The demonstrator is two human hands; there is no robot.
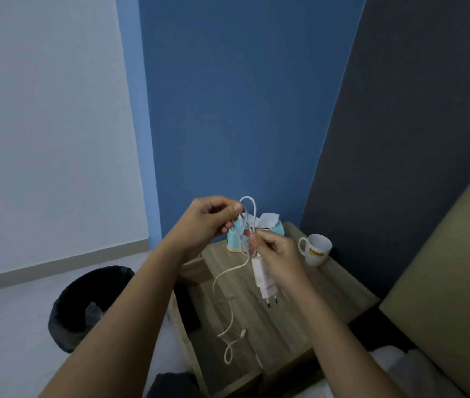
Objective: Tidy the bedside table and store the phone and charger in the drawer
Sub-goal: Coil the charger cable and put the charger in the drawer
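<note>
Head view: both hands raised over the wooden bedside surface
Left hand: fingers curled, pinching the top loop of the white charger cable
Right hand: fingers curled round the white charger adapter; thumb presses the cable strands against its top; prongs point down
Cable end: trails down in loose bends onto the surface; connector lies near the front
Tissue box: pale blue, at the back of the surface, behind the hands
Mug: white, yellow label, upright at the back right
Bin: black, on the floor left of the surface
</note>
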